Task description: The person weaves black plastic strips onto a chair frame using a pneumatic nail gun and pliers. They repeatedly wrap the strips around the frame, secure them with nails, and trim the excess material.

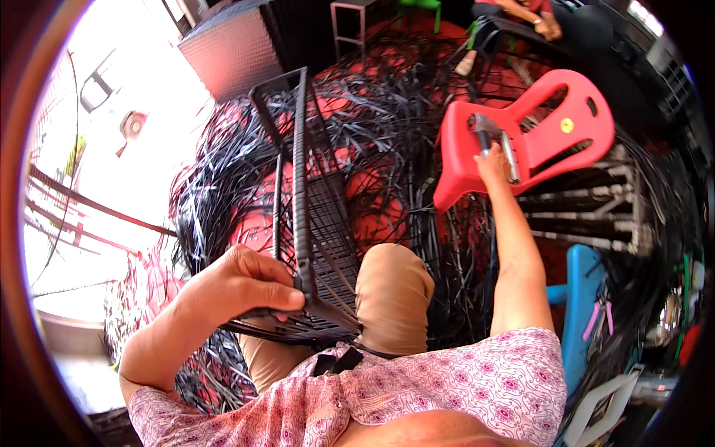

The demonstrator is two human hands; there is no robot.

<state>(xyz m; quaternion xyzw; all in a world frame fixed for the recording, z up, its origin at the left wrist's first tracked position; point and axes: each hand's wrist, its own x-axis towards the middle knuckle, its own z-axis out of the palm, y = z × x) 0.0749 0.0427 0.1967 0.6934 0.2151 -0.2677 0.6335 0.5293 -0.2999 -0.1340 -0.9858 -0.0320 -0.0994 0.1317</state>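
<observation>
My left hand (253,283) is closed around a bar at the lower corner of a black woven frame (301,171), which has strips wrapped round its bars and an open lattice panel. The frame stands tilted over my lap, against my knees. Stretched out to the far right, my right hand (493,168) is closed on the black grip of a staple gun (482,128) with a long silver magazine. The gun lies on the seat of a red plastic chair (460,160). My fingertips are partly hidden behind the grip.
Heaps of loose black strips (223,160) cover much of the red floor. A blue plastic chair (585,313) at my right carries pink-handled snips (598,319). A large woven box (231,52) stands at the back left. Another person (521,15) sits at the far right.
</observation>
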